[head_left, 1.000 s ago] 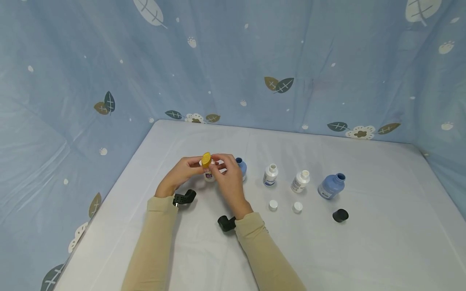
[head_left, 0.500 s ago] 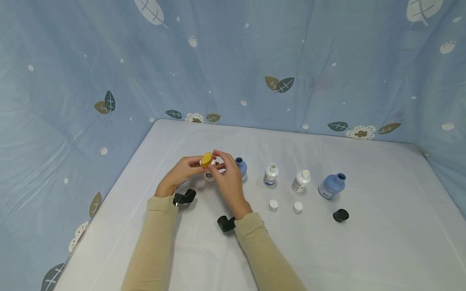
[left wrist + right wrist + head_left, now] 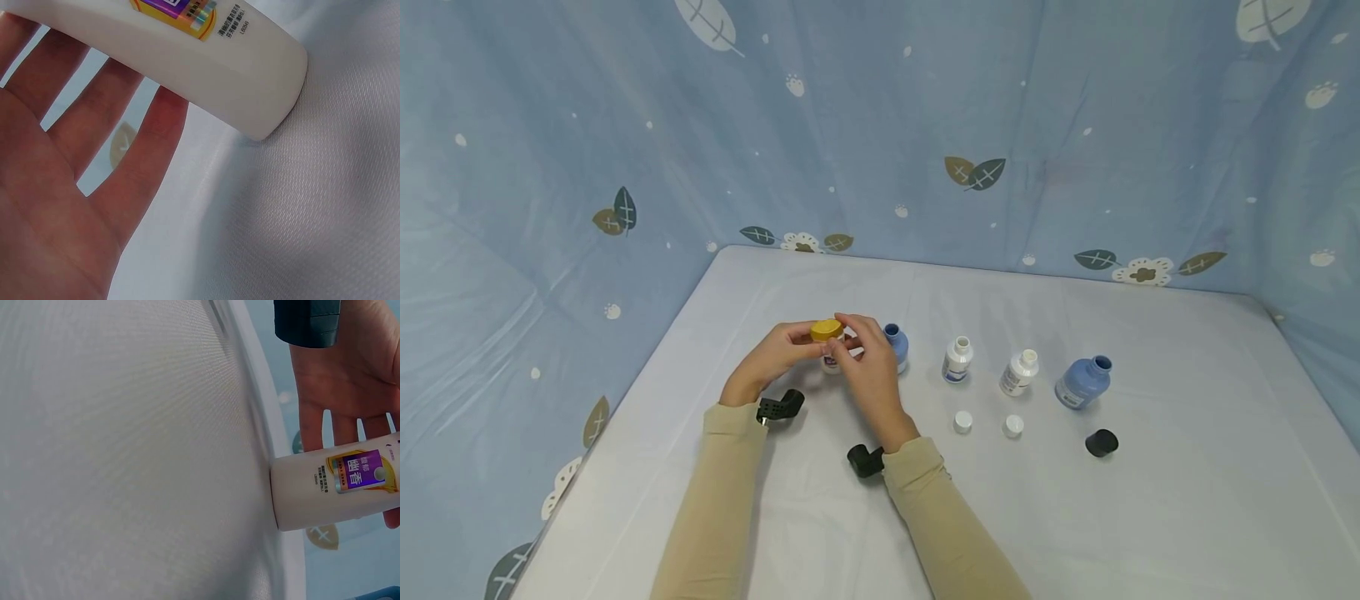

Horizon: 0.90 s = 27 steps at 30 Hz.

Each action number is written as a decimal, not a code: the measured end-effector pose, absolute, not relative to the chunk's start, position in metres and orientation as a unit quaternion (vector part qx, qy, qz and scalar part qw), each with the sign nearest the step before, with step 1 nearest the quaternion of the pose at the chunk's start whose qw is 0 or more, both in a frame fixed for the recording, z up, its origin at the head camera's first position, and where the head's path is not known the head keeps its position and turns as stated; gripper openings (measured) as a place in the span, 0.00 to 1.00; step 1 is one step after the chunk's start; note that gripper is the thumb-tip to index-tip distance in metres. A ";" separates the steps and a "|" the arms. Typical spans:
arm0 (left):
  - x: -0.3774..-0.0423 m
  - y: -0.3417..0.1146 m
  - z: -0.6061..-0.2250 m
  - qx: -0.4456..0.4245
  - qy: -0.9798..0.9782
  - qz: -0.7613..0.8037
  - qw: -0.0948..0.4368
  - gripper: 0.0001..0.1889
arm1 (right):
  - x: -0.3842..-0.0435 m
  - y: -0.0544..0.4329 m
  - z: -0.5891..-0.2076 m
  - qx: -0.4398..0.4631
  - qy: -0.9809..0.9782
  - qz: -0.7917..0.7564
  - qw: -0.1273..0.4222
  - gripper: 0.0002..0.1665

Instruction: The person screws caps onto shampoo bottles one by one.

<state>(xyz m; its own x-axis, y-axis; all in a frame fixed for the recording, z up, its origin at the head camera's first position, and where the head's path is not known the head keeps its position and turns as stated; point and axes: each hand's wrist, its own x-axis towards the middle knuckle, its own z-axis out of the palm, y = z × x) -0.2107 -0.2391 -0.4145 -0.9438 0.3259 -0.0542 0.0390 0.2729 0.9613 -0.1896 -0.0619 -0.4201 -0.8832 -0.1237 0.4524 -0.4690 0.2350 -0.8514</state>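
A white bottle (image 3: 831,365) with a yellow cap (image 3: 827,330) stands upright on the white cloth, its purple and yellow label visible in the right wrist view. From the left, my left hand (image 3: 781,350) holds the upper bottle, thumb in front; the left wrist view shows its long fingers (image 3: 153,140) stretched behind the bottle. My right hand (image 3: 874,367) comes from the right and pinches the cap between thumb and forefinger. Just beyond that hand, partly hidden by it, stands an uncapped blue bottle (image 3: 897,343).
Two open white bottles, one nearer (image 3: 957,363) and one farther right (image 3: 1018,375), stand beside another open blue bottle (image 3: 1082,383). In front of them lie two white caps, left (image 3: 962,422) and right (image 3: 1013,427), and a black cap (image 3: 1102,443). A blue curtain backs the table.
The yellow cap has turned under my right fingers, from a narrow slanted look to a broad, level one. My right fingers have shifted slightly around it; the bottle has stayed in place.
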 end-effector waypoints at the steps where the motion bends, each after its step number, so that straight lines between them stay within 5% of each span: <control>1: -0.211 -0.239 -0.415 0.118 0.789 0.592 0.120 0.27 | -0.190 -0.062 -0.420 0.193 -0.771 0.588 0.149 0.21; 27: -0.209 -0.241 -0.411 0.141 0.774 0.601 0.142 0.24 | -0.189 -0.050 -0.403 0.205 -0.755 0.604 0.155 0.17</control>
